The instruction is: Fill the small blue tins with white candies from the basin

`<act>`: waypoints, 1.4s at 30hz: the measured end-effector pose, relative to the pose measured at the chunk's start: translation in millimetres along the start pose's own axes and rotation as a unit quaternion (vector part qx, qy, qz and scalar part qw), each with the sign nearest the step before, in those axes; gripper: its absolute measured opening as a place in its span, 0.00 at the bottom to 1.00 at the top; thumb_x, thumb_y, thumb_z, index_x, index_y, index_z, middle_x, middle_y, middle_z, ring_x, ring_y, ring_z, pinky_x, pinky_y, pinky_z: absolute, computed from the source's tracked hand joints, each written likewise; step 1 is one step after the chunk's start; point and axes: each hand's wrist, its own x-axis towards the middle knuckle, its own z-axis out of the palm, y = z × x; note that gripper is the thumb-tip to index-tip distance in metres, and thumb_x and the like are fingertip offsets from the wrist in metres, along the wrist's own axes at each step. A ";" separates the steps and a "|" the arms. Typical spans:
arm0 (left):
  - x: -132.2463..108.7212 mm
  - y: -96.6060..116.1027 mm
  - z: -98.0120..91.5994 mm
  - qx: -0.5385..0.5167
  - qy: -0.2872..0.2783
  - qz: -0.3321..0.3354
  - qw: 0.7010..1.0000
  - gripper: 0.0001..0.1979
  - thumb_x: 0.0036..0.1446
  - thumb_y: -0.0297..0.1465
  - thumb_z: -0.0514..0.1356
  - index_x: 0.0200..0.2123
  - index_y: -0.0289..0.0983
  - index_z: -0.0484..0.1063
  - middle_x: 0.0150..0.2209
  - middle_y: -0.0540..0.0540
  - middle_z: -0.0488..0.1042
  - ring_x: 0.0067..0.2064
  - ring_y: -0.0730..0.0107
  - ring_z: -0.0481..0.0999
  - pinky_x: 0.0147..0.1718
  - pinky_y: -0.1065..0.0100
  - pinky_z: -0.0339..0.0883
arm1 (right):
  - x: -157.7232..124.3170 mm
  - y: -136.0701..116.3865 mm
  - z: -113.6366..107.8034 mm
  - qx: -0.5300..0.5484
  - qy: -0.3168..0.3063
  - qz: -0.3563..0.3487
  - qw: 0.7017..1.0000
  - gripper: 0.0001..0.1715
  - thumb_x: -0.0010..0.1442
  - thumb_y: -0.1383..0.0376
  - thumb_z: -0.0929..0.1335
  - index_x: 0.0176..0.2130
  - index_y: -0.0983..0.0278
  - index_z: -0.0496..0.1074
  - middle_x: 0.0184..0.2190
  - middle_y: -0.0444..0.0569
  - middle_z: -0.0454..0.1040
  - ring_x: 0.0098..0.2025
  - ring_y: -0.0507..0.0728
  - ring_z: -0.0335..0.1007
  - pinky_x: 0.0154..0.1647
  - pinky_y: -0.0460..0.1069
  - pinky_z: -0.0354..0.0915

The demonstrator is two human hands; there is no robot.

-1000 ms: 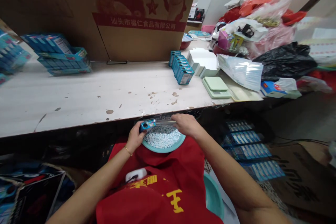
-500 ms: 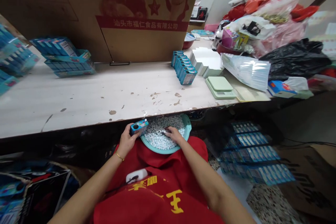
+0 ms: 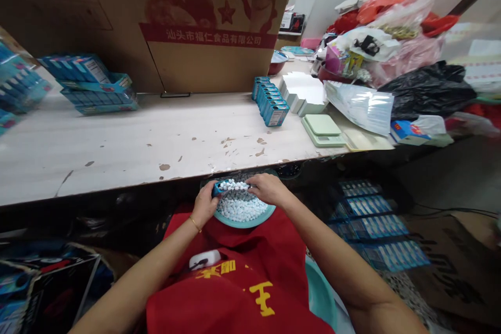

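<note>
Below the table edge, a turquoise basin (image 3: 270,213) of small white candy-like balls (image 3: 243,207) rests on my lap. My left hand (image 3: 205,203) grips a small blue box (image 3: 217,188) over the basin's left side. The fingers of my right hand (image 3: 266,188) are closed on the end of a scoop, mostly hidden beneath a heap of white balls (image 3: 234,185). This heap stretches from my right fingers to the mouth of the box, above the basin.
On the white table (image 3: 188,135) stand a row of blue boxes (image 3: 271,102), white card stacks (image 3: 303,91) and a pale green scale (image 3: 323,129). A large carton (image 3: 211,65) rises behind. Filled blue trays (image 3: 376,224) are stacked at the lower right.
My right hand has risen out of the basin with a heaped scoop of white balls. The blue box in my left hand has turned and moved right, meeting the scoop.
</note>
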 end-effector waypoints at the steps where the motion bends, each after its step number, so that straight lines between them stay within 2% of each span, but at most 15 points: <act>1: 0.0 0.6 1.2 0.008 -0.002 0.000 1.000 0.20 0.46 0.25 0.55 0.46 0.37 0.62 0.41 0.43 0.70 0.42 0.63 0.69 0.44 0.61 0.61 | 0.7 -7.1 -5.7 -0.043 -0.010 0.001 0.999 0.16 0.54 0.61 0.60 0.40 0.59 0.71 0.41 0.50 0.73 0.42 0.59 0.67 0.40 0.51 0.61; 5: -0.7 0.2 4.6 0.025 -0.006 0.005 1.000 0.21 0.45 0.24 0.55 0.47 0.36 0.63 0.42 0.42 0.69 0.43 0.62 0.68 0.45 0.60 0.61 | 5.0 -30.4 -20.0 -0.134 -0.033 -0.002 0.990 0.16 0.54 0.64 0.58 0.37 0.64 0.72 0.36 0.55 0.74 0.38 0.61 0.70 0.35 0.52 0.63; 10: -0.5 -2.0 7.1 0.020 -0.001 0.004 1.000 0.21 0.45 0.24 0.55 0.46 0.36 0.63 0.42 0.42 0.69 0.43 0.62 0.68 0.45 0.60 0.61 | 10.5 -48.9 -26.4 -0.159 -0.032 -0.010 0.987 0.16 0.53 0.68 0.58 0.37 0.66 0.71 0.34 0.57 0.74 0.37 0.60 0.70 0.35 0.52 0.62; 13: -1.3 -5.6 6.1 -0.006 0.004 0.002 1.000 0.20 0.45 0.24 0.55 0.45 0.36 0.63 0.41 0.43 0.69 0.42 0.63 0.68 0.45 0.61 0.61 | 2.2 -40.9 -27.2 -0.146 -0.017 -0.018 0.989 0.16 0.55 0.67 0.58 0.38 0.65 0.70 0.36 0.55 0.73 0.38 0.59 0.69 0.36 0.50 0.62; 15: -3.7 -9.3 3.8 -0.036 0.006 0.001 0.999 0.20 0.45 0.24 0.55 0.45 0.37 0.63 0.41 0.44 0.69 0.43 0.65 0.69 0.46 0.61 0.61 | -9.0 -22.3 -21.9 -0.128 -0.004 -0.004 0.992 0.15 0.56 0.65 0.58 0.41 0.62 0.69 0.39 0.52 0.72 0.40 0.57 0.68 0.37 0.49 0.61; 18: -9.5 -14.8 -0.7 -0.074 0.018 -0.007 0.997 0.20 0.46 0.24 0.55 0.45 0.38 0.63 0.42 0.45 0.69 0.44 0.65 0.68 0.47 0.62 0.60 | -22.7 15.5 4.9 -0.094 -0.020 0.053 0.994 0.16 0.57 0.63 0.59 0.45 0.59 0.66 0.42 0.50 0.71 0.42 0.57 0.68 0.39 0.49 0.61; 21: -14.8 -18.1 -4.9 -0.089 0.032 -0.019 0.995 0.18 0.46 0.26 0.55 0.44 0.37 0.63 0.42 0.44 0.69 0.45 0.63 0.68 0.47 0.61 0.60 | -17.0 39.1 55.0 -0.027 -0.055 0.130 0.990 0.16 0.55 0.66 0.61 0.44 0.61 0.67 0.41 0.52 0.72 0.43 0.58 0.68 0.41 0.51 0.60; 25: -17.7 -18.7 -11.6 -0.093 0.048 -0.039 0.994 0.18 0.47 0.29 0.56 0.44 0.38 0.63 0.41 0.45 0.69 0.43 0.65 0.69 0.45 0.63 0.61 | 17.1 32.6 121.0 0.068 -0.042 0.150 0.985 0.16 0.54 0.67 0.62 0.44 0.60 0.68 0.42 0.52 0.72 0.45 0.59 0.67 0.43 0.52 0.61; 27: -18.2 -18.3 -15.3 -0.090 0.059 -0.053 0.993 0.18 0.48 0.31 0.57 0.45 0.38 0.62 0.40 0.46 0.69 0.41 0.66 0.69 0.43 0.64 0.62 | 32.1 27.6 139.1 0.105 -0.030 0.144 0.983 0.17 0.55 0.65 0.61 0.45 0.58 0.68 0.42 0.50 0.72 0.45 0.59 0.67 0.43 0.52 0.61; 29: -18.6 -18.3 -18.3 -0.097 0.070 -0.064 0.991 0.19 0.48 0.33 0.57 0.45 0.38 0.62 0.40 0.46 0.69 0.41 0.66 0.69 0.43 0.64 0.61 | 39.5 28.9 146.3 0.150 -0.020 0.134 0.979 0.17 0.54 0.65 0.62 0.45 0.59 0.69 0.41 0.49 0.73 0.44 0.59 0.67 0.43 0.52 0.62; 32: -18.4 -20.3 -19.4 -0.122 0.083 -0.077 0.986 0.20 0.47 0.35 0.58 0.44 0.37 0.61 0.40 0.46 0.69 0.41 0.66 0.69 0.44 0.64 0.62 | 37.0 39.5 143.4 0.217 -0.008 0.098 0.971 0.17 0.53 0.67 0.62 0.44 0.64 0.69 0.40 0.47 0.73 0.42 0.56 0.68 0.42 0.48 0.62; 35: -16.8 -23.5 -17.5 -0.128 0.093 -0.082 0.984 0.21 0.46 0.35 0.59 0.44 0.37 0.62 0.39 0.45 0.70 0.41 0.66 0.69 0.44 0.64 0.62 | 25.9 49.5 129.9 0.270 0.004 0.062 0.961 0.19 0.52 0.68 0.62 0.45 0.67 0.68 0.40 0.47 0.73 0.41 0.54 0.67 0.42 0.46 0.62; 39: -13.7 -21.8 -13.7 -0.109 0.088 -0.070 0.988 0.20 0.47 0.34 0.58 0.45 0.37 0.62 0.40 0.45 0.70 0.41 0.66 0.69 0.44 0.64 0.62 | 8.5 51.1 95.4 0.334 0.039 0.030 0.941 0.19 0.50 0.66 0.65 0.44 0.67 0.69 0.37 0.49 0.74 0.39 0.54 0.68 0.41 0.48 0.62; 42: -11.8 -15.1 -9.3 -0.083 0.063 -0.046 0.994 0.19 0.48 0.31 0.57 0.45 0.38 0.62 0.41 0.45 0.70 0.42 0.66 0.69 0.44 0.63 0.62 | -0.3 39.9 59.1 0.304 0.050 -0.004 0.951 0.17 0.52 0.64 0.64 0.43 0.64 0.70 0.38 0.48 0.74 0.40 0.54 0.68 0.41 0.48 0.62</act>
